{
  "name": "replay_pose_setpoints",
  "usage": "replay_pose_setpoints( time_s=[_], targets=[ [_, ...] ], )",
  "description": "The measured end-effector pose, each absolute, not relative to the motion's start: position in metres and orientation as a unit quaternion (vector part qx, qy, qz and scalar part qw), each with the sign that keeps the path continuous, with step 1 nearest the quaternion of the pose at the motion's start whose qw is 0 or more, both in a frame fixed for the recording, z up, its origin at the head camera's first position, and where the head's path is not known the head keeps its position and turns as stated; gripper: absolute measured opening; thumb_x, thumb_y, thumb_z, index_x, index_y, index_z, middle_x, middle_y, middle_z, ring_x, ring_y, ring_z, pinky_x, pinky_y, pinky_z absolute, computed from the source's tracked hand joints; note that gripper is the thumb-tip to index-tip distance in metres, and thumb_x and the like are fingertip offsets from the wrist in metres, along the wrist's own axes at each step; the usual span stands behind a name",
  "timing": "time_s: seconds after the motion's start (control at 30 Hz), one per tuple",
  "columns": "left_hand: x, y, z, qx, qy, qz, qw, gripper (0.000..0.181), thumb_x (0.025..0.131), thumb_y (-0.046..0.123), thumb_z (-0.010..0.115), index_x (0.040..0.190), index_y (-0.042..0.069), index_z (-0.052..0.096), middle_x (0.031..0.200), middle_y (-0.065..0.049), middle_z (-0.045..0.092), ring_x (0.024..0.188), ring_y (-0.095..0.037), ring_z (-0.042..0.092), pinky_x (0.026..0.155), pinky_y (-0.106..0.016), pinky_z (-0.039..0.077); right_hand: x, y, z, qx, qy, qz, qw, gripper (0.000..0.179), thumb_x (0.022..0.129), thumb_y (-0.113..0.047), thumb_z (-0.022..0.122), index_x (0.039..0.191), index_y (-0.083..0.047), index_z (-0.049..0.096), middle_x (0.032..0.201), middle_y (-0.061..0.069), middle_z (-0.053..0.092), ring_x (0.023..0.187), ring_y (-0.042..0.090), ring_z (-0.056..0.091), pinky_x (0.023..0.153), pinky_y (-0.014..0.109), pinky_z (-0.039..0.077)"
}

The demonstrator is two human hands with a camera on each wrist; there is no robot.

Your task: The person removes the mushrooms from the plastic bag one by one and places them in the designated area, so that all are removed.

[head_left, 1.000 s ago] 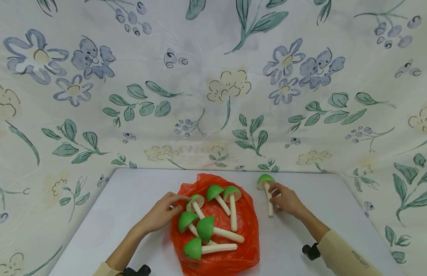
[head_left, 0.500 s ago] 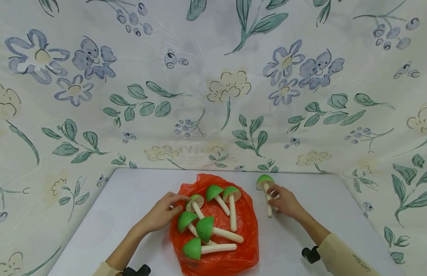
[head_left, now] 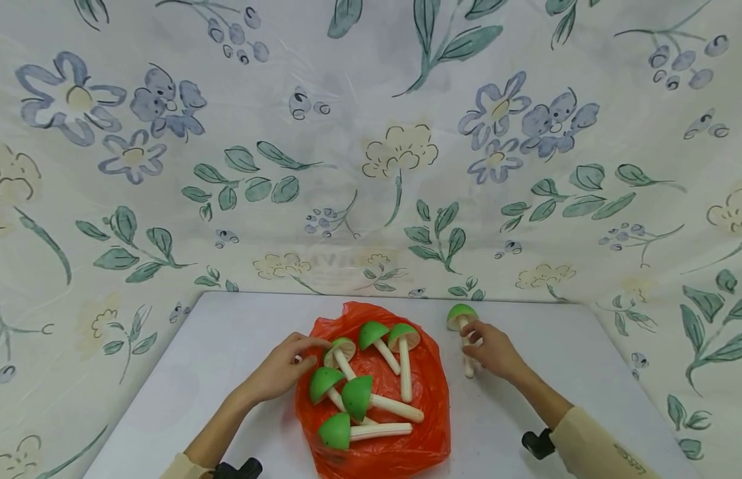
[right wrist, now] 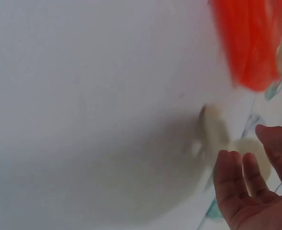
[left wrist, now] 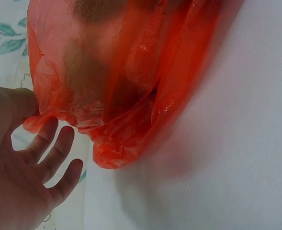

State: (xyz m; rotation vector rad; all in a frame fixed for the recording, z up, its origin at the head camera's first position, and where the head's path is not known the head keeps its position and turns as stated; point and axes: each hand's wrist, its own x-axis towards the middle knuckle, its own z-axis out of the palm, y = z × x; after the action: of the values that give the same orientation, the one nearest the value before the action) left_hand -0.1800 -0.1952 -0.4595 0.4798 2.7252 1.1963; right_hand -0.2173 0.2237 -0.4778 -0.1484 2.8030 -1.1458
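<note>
In the head view, several toy mushrooms with green caps and pale stems, one of them this mushroom (head_left: 356,397), lie on a crumpled red plastic bag (head_left: 432,419). My left hand (head_left: 281,369) is at the bag's left edge; in the left wrist view its thumb and forefinger pinch the red film (left wrist: 117,148), the other fingers spread. A lone mushroom (head_left: 462,317) lies right of the bag, cap toward the back. My right hand (head_left: 493,349) hovers over its stem. In the right wrist view, thumb and fingers stand apart, with the blurred stem (right wrist: 215,127) beyond them.
Everything rests on a white table (head_left: 239,326), its back edge against a hanging floral cloth (head_left: 347,219). A black wrist mount (head_left: 538,443) sits by the right sleeve, another mount (head_left: 239,469) by the left.
My right hand has shifted slightly left over the lone mushroom's stem. The left hand, the bag and the mushrooms on it look the same.
</note>
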Motion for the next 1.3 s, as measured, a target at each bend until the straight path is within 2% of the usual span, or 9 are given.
replay_pose_setpoints(
  time_s=[0.13, 0.27, 0.47, 0.63, 0.83, 1.1, 1.3],
  targets=[
    [-0.181, -0.196, -0.459, 0.154, 0.902, 0.398, 0.064, 0.033, 0.099, 0.004, 0.054, 0.125, 0.02, 0.069, 0.109, -0.006, 0.055, 0.096, -0.022, 0.053, 0.079, -0.035, 0.049, -0.212, 0.202, -0.469, -0.093, 0.912, -0.395, 0.054, 0.022, 0.091, -0.008, 0.071, 0.112, -0.006, 0.066, 0.097, 0.006, 0.063, 0.079, 0.017, 0.06, 0.063, 0.028, 0.054],
    [-0.182, -0.197, -0.459, 0.154, 0.901, 0.4, 0.063, 0.033, 0.099, 0.004, 0.054, 0.125, 0.02, 0.068, 0.11, -0.006, 0.055, 0.097, -0.022, 0.053, 0.081, -0.035, 0.05, -0.206, 0.181, -0.457, -0.154, 0.89, -0.421, 0.086, 0.019, 0.091, -0.009, 0.07, 0.11, -0.007, 0.067, 0.094, 0.003, 0.063, 0.079, 0.018, 0.06, 0.064, 0.029, 0.054],
    [-0.183, -0.196, -0.46, 0.156, 0.902, 0.398, 0.066, 0.033, 0.099, 0.005, 0.055, 0.125, 0.02, 0.068, 0.11, -0.006, 0.056, 0.098, -0.022, 0.054, 0.081, -0.035, 0.05, -0.198, 0.161, -0.445, -0.257, 0.864, -0.393, 0.183, 0.02, 0.092, -0.013, 0.072, 0.112, -0.01, 0.068, 0.094, -0.002, 0.064, 0.089, 0.019, 0.058, 0.074, 0.028, 0.05],
    [-0.183, -0.197, -0.462, 0.155, 0.902, 0.397, 0.069, 0.033, 0.099, 0.005, 0.056, 0.126, 0.02, 0.068, 0.11, -0.005, 0.056, 0.098, -0.022, 0.055, 0.081, -0.035, 0.05, -0.194, 0.149, -0.439, -0.306, 0.841, -0.361, 0.263, 0.022, 0.092, -0.015, 0.073, 0.113, -0.01, 0.07, 0.092, -0.005, 0.067, 0.087, 0.016, 0.061, 0.074, 0.026, 0.05],
    [-0.182, -0.196, -0.464, 0.152, 0.901, 0.398, 0.073, 0.032, 0.099, 0.005, 0.056, 0.126, 0.019, 0.068, 0.109, -0.005, 0.056, 0.099, -0.022, 0.055, 0.082, -0.036, 0.05, -0.199, 0.134, -0.439, -0.32, 0.843, -0.329, 0.28, 0.023, 0.089, -0.013, 0.075, 0.111, -0.011, 0.069, 0.091, -0.009, 0.068, 0.085, 0.008, 0.062, 0.073, 0.023, 0.053],
    [-0.18, -0.197, -0.464, 0.156, 0.902, 0.396, 0.075, 0.032, 0.099, 0.005, 0.056, 0.126, 0.018, 0.068, 0.108, -0.005, 0.056, 0.098, -0.022, 0.056, 0.081, -0.035, 0.05, -0.197, 0.122, -0.444, -0.329, 0.831, -0.321, 0.314, 0.022, 0.087, -0.012, 0.078, 0.108, -0.014, 0.069, 0.094, -0.002, 0.067, 0.084, 0.008, 0.058, 0.073, 0.023, 0.05],
    [-0.178, -0.198, -0.462, 0.154, 0.903, 0.395, 0.071, 0.033, 0.099, 0.005, 0.056, 0.126, 0.018, 0.068, 0.108, -0.005, 0.056, 0.099, -0.022, 0.056, 0.081, -0.035, 0.051, -0.196, 0.115, -0.445, -0.341, 0.836, -0.295, 0.314, 0.021, 0.087, -0.012, 0.078, 0.106, -0.017, 0.069, 0.094, -0.006, 0.065, 0.085, 0.004, 0.056, 0.076, 0.022, 0.049]
  ],
)
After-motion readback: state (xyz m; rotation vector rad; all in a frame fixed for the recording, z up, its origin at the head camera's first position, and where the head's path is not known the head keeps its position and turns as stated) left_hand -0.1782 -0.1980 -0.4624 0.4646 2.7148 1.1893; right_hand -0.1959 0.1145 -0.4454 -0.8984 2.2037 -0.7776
